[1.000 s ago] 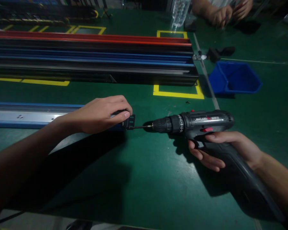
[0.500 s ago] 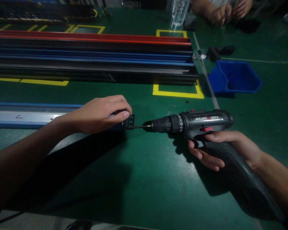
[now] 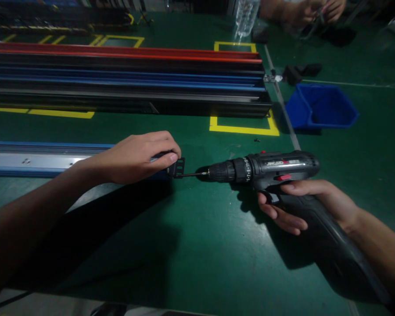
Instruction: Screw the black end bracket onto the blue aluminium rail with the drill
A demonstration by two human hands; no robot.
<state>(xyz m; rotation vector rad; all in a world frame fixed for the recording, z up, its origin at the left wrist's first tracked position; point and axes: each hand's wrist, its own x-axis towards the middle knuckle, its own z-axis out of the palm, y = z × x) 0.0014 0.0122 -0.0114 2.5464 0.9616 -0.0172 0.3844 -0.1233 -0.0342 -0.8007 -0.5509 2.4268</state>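
My left hand (image 3: 136, 157) is closed over the end of a long blue and silver aluminium rail (image 3: 36, 159) lying on the green table, its fingertips pressing a small black bracket (image 3: 178, 167) against the rail's end. My right hand (image 3: 303, 204) grips the handle of a black cordless drill (image 3: 273, 169). The drill lies level, and its thin bit (image 3: 191, 174) touches the bracket.
A stack of long red, blue and black rails (image 3: 125, 79) lies across the table behind. A blue plastic bin (image 3: 321, 109) stands at the right, a clear bottle (image 3: 245, 17) at the back. Another person's hands (image 3: 303, 11) work at the far edge. Yellow tape marks (image 3: 243, 127) sit on the table.
My hands and the drill stay almost still. The other person's hands at the far edge have shifted slightly.
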